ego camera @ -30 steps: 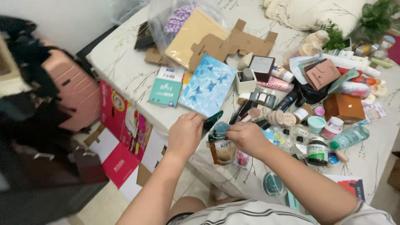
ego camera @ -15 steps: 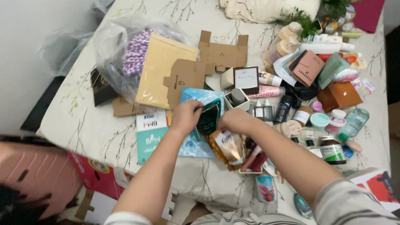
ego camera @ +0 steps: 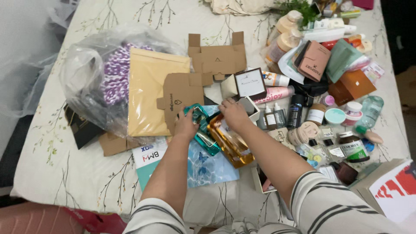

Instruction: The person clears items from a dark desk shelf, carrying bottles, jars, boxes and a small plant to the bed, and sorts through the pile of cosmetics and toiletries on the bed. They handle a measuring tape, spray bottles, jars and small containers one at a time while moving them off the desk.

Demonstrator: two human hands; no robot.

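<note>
My left hand (ego camera: 186,125) grips a shiny teal packet (ego camera: 203,130) over a blue butterfly-print sheet (ego camera: 210,167). My right hand (ego camera: 234,113) holds the top of an amber-gold clear packet (ego camera: 232,145) that lies beside the teal one. Both hands are close together in the middle of a table covered with a branch-print cloth (ego camera: 65,169). A small open white box (ego camera: 250,108) sits just behind my right hand.
A clear plastic bag with purple yarn (ego camera: 102,80), a yellow padded envelope (ego camera: 151,93) and flattened brown cardboard (ego camera: 216,56) lie to the left and behind. Several bottles, jars and tubes (ego camera: 320,112) crowd the right side. A white and red box (ego camera: 396,190) sits at the right front edge.
My view has swung over the table. Both hands have moved onto the table with the teal and amber packets, which now rest over the blue sheet.
</note>
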